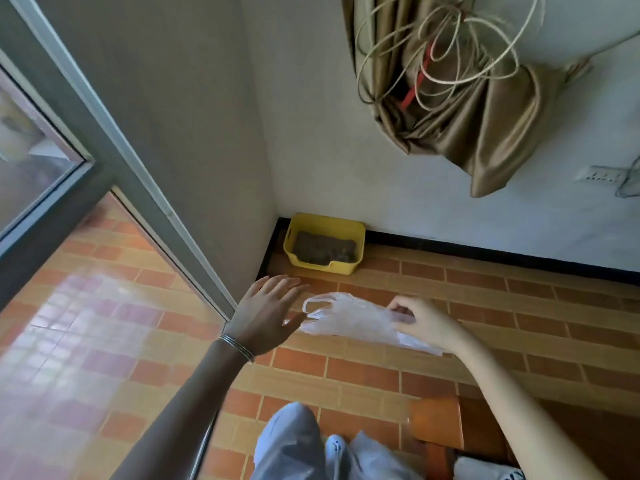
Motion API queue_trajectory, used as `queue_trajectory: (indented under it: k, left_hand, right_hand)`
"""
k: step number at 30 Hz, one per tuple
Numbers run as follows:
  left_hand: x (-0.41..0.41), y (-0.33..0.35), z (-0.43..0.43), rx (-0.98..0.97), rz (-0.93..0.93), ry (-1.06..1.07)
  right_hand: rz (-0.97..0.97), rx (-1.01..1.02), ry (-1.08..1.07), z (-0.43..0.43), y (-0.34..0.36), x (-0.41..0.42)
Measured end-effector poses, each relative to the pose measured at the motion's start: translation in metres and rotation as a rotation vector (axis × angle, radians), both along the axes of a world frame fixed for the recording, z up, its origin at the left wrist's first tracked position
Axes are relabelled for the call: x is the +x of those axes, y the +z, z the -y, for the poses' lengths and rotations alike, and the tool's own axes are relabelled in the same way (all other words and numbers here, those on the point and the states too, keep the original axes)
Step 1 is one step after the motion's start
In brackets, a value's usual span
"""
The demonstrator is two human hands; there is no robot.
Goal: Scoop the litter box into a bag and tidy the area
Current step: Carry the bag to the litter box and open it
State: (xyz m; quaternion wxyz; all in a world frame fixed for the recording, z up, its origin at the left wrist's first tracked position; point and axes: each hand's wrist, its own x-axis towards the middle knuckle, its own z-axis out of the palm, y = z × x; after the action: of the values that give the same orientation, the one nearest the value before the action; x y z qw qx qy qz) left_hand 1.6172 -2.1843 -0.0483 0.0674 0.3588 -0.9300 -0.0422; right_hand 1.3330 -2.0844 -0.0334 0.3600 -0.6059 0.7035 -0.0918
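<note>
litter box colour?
Yellow; the litter box sits in the wall corner, seen in the head view, with dark litter inside.

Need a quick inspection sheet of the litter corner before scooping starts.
Surface: brick-pattern tiled floor.
Job's things: yellow litter box in the wall corner, dark litter inside; clear plastic bag held above the floor; no scoop seen.
Clutter: orange object near the feet, kind unclear.
Hands: left hand open beside the bag's handles; right hand pinches the bag.
Cables: pale cord coil hung over the bundled curtain.
Surroundings: glass door left, wall socket right.
</note>
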Motion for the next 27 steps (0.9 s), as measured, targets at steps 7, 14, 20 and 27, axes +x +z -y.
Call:
queue_trajectory:
  k: [7, 14, 20, 27]
  left_hand:
    - [-0.017, -0.025, 0.100, 0.034, 0.028, -0.038]
    - [-0.034, -0.059, 0.230, 0.085, 0.065, -0.139]
    - [-0.067, -0.120, 0.312, 0.182, 0.118, -0.219]
    - [-0.104, -0.236, 0.356, 0.236, 0.023, -0.326]
  right_hand:
    - [-0.002, 0.068, -0.016, 0.081, -0.032, -0.013]
    - [-0.014, 0.113, -0.070, 0.190, -0.070, -0.006]
    - [-0.024, 0.101, -0.119, 0.262, -0.117, -0.015]
    - [-0.011, 0.117, -0.134, 0.308, -0.240, -0.055]
